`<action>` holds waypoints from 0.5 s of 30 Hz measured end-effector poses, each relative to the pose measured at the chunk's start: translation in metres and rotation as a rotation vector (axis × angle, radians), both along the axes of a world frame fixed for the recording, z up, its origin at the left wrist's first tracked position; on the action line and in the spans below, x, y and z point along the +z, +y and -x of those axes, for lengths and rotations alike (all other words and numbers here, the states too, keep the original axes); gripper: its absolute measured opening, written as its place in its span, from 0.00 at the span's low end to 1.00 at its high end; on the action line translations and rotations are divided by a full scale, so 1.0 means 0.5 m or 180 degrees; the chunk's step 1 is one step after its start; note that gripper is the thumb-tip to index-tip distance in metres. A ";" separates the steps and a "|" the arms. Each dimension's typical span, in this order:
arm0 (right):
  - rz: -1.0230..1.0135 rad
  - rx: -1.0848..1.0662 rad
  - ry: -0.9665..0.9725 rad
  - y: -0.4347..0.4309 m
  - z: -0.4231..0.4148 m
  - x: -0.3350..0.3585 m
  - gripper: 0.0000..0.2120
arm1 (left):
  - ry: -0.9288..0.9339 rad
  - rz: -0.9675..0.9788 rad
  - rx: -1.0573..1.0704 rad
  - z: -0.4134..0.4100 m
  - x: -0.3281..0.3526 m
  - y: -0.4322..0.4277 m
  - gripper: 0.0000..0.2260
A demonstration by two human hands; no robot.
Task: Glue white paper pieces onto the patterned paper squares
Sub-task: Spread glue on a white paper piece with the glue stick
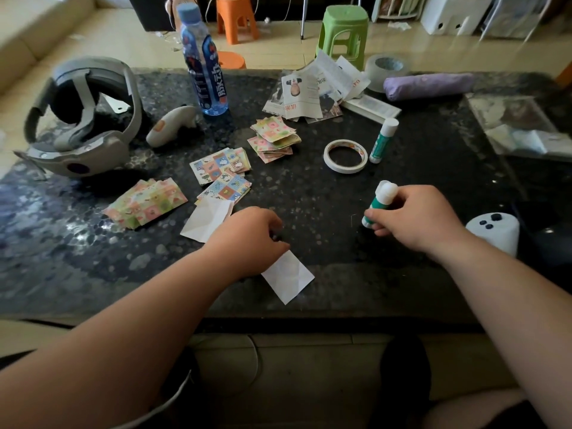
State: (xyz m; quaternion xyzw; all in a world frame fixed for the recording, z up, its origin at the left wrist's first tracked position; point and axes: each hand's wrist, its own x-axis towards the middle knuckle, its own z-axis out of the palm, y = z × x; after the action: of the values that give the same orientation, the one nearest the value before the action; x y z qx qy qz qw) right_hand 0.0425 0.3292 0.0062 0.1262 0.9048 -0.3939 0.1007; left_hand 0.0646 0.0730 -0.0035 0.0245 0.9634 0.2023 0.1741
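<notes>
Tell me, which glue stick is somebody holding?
The nearer glue stick, with its white cap on, is held in the person's right grip. The other glue stick sits farther back, untouched, beside the tape roll.

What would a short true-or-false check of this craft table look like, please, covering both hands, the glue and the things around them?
1. The right hand holds a glue stick. True.
2. The left hand holds a patterned square. False: it holds a white paper piece by its corner, near the table's front edge.
3. A second glue stick is just right of the tape roll. True.
4. The water bottle lies on its side. False: it stands upright at the back of the table.
5. The green stool stands on the table. False: it is on the floor beyond the table.
</notes>
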 end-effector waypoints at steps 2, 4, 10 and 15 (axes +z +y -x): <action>-0.0051 0.0006 -0.0044 0.002 0.002 -0.011 0.06 | -0.0158 0.0194 0.0110 0.001 -0.007 -0.004 0.24; -0.0100 0.0022 -0.0057 0.003 0.001 -0.018 0.08 | -0.0287 0.0283 0.0187 -0.001 -0.008 -0.006 0.28; -0.0213 0.0019 -0.0036 0.005 0.002 -0.025 0.10 | -0.0438 0.0343 0.0259 -0.019 -0.016 0.006 0.22; -0.0251 0.0128 -0.0185 0.008 -0.004 -0.022 0.17 | -0.0414 0.0241 0.0335 -0.024 -0.020 0.014 0.17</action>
State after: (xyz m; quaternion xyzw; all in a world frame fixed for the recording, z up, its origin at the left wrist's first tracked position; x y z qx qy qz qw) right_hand 0.0445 0.3333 -0.0048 0.1233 0.9187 -0.3520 0.1297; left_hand 0.0766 0.0799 -0.0133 -0.0460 0.9570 0.1758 0.2262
